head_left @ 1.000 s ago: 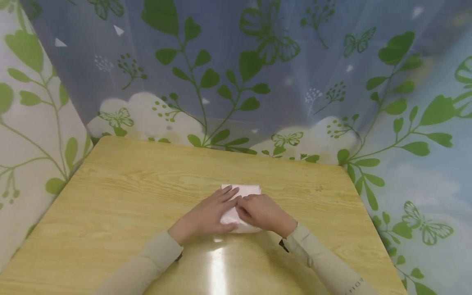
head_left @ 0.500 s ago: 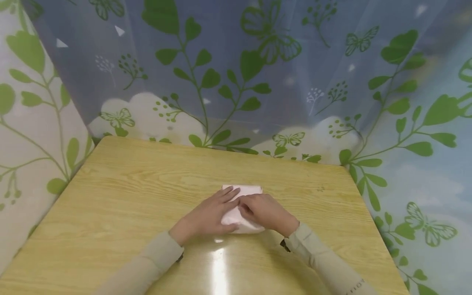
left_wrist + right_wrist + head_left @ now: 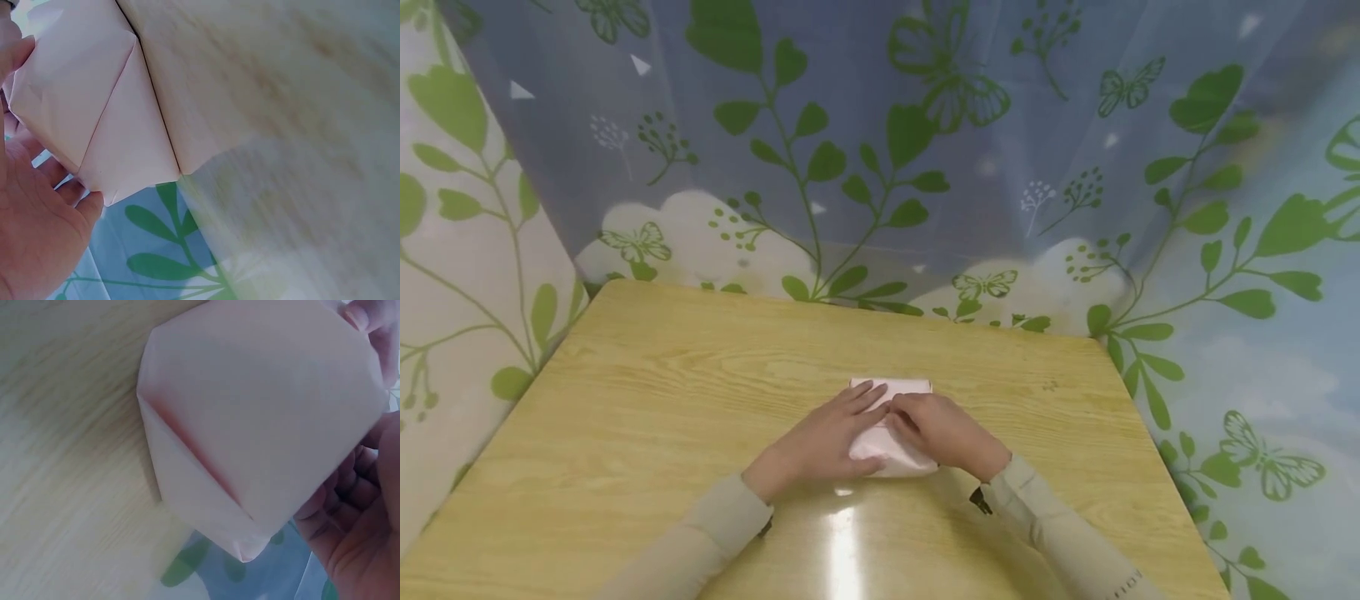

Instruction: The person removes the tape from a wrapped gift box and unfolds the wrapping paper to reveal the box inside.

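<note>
A pale pink paper-wrapped package [image 3: 895,458] lies on the wooden table, with creased, folded paper at its ends in the left wrist view and the right wrist view. My left hand [image 3: 827,433] rests on its left part, fingers spread and nearly straight, thumb near the front edge. On the top's right part lies my right hand [image 3: 943,429], its fingers curled and their tips close to the left index finger. Whether those curled fingers pinch the paper is hidden. A triangular flap [image 3: 200,475] stands slightly apart from the package end, leaving a narrow gap.
The wood-grained table [image 3: 700,358] extends around the package, and a bright light reflection shows in front of it. Printed curtains [image 3: 1037,167] with leaves and butterflies stand along the table's back and sides.
My right hand has shifted slightly to the right across the package top. The left hand and the package stay nearly where they were.
</note>
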Demonstrator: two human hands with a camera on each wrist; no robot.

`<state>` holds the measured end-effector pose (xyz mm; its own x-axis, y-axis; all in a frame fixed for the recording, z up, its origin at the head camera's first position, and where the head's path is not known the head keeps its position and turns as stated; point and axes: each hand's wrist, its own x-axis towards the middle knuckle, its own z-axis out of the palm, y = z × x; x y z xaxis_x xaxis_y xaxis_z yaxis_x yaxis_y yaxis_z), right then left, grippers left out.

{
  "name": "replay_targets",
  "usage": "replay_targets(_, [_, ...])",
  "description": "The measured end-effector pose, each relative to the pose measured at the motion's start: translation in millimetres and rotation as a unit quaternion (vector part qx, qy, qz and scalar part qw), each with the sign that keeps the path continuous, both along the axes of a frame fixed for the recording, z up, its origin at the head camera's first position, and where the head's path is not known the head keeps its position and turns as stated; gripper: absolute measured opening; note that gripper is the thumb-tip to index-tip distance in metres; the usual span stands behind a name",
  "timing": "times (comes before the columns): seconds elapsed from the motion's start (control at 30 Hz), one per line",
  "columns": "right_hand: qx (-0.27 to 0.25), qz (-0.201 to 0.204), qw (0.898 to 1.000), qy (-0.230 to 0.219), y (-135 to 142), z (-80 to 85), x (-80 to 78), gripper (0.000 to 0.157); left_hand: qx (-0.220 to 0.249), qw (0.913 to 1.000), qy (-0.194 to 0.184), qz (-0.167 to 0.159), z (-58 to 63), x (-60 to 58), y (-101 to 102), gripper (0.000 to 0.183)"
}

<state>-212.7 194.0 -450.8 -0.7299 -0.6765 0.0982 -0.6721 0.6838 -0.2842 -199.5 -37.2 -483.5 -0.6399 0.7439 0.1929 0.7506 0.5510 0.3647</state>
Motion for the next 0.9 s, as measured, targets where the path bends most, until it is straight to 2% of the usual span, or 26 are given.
replay_targets(0.2, [-0.049,-0.007,0.999,-0.021,7.3,-0.7,2.6,0.012,0.006,1.0000,0.000,-0.004,0.9,-0.2,0.9,0.079])
replay_targets(0.33, [-0.084,-0.018,0.996,-0.028,13.6,-0.3,7.0,0.015,0.000,1.0000,-0.005,-0.003,0.5,0.1,1.8,0.079])
replay_targets(0.67, [-0.166,-0.051,0.985,0.017,34.1,-11.2,17.5,0.012,-0.003,0.9999,-0.009,0.008,-0.5,2.2,2.2,0.080])
replay_targets(0.9, [-0.219,-0.032,0.974,0.054,45.6,-24.9,25.2,0.016,-0.003,0.9997,-0.020,0.012,-0.7,2.5,2.5,0.081])
